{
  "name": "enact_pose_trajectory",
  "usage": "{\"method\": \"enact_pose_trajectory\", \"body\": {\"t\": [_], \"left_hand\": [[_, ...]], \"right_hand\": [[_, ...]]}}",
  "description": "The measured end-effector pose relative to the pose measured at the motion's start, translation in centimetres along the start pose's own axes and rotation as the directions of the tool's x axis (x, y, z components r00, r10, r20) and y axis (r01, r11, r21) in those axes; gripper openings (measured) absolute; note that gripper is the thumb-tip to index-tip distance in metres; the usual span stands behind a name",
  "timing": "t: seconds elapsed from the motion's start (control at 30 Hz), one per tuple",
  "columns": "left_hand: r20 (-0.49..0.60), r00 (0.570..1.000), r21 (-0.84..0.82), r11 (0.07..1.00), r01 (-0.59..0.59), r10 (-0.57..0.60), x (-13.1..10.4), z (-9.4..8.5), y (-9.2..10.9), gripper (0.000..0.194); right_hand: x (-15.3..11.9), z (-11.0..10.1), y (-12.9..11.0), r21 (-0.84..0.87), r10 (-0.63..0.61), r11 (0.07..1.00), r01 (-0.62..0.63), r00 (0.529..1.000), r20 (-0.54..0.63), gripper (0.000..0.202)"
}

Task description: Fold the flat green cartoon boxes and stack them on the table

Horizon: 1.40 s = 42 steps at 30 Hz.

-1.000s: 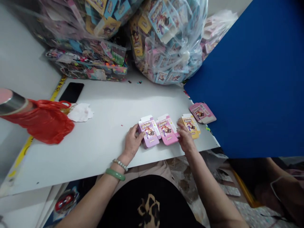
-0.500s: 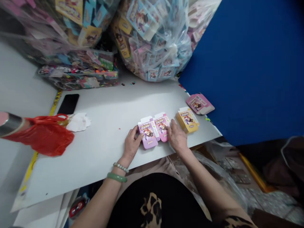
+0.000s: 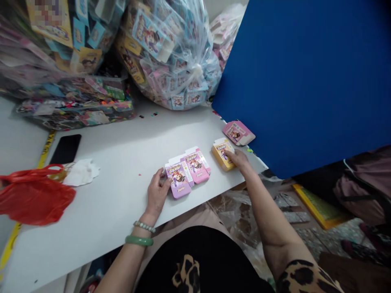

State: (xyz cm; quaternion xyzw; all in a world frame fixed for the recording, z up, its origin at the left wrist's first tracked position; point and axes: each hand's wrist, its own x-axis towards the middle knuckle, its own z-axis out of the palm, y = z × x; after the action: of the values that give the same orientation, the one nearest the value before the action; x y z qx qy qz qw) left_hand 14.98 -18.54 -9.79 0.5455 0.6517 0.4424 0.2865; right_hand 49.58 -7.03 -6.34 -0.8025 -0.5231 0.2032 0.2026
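Note:
On the white table, a purple box (image 3: 179, 181) and a pink box (image 3: 198, 166) lie side by side, their white flaps toward the back. My left hand (image 3: 157, 191) has its fingers and thumb closed on the purple box's left edge. To the right, a yellow box (image 3: 223, 155) is gripped by my right hand (image 3: 238, 158), thumb on its top face and the other fingers hidden along its right side. Behind the yellow box, a flattish pink carton (image 3: 238, 132) lies at the table's right edge.
Large clear bags of cartons (image 3: 180, 61) stand at the back beside a blue panel (image 3: 299, 81). At the left are a black phone (image 3: 65, 149), crumpled white tissue (image 3: 82, 172) and a red plastic bag (image 3: 36, 197). The table's front edge (image 3: 134, 241) runs near my body.
My right hand has left the pink box, moved right and taken hold of the yellow box. My left hand stays at the purple box. The view has shifted to the right.

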Motion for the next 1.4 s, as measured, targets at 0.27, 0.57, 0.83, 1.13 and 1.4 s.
{"method": "enact_pose_trajectory", "body": {"t": [0.27,0.57,0.83,1.13,1.4], "left_hand": [[0.112,0.973,0.211,0.952,-0.222,0.202,-0.9,0.1,0.5,0.081],[0.019,1.000,0.434,0.901,-0.013,0.005,-0.4,2.5,3.5,0.064],[0.113,0.993,0.158,0.987,-0.038,0.020,-0.1,-0.1,2.4,0.075],[-0.006,0.999,0.269,0.963,0.034,-0.034,-6.6,-6.6,-1.2,0.035],[-0.055,0.989,0.569,0.818,-0.080,0.135,-8.4,-13.3,-5.2,0.039]], "right_hand": [[-2.5,3.3,-0.8,0.035,-0.130,0.991,0.126,0.983,0.132,0.048],[-3.7,5.0,-2.4,0.141,-0.115,0.983,0.115,0.993,-0.007,0.049],[-5.5,5.5,0.7,0.220,-0.266,0.923,0.315,0.937,-0.225,0.072],[-10.9,6.4,5.4,0.127,-0.430,0.860,0.494,0.837,-0.339,0.067],[-12.1,6.0,2.3,0.156,-0.515,0.771,0.617,0.748,-0.418,0.032]]}}
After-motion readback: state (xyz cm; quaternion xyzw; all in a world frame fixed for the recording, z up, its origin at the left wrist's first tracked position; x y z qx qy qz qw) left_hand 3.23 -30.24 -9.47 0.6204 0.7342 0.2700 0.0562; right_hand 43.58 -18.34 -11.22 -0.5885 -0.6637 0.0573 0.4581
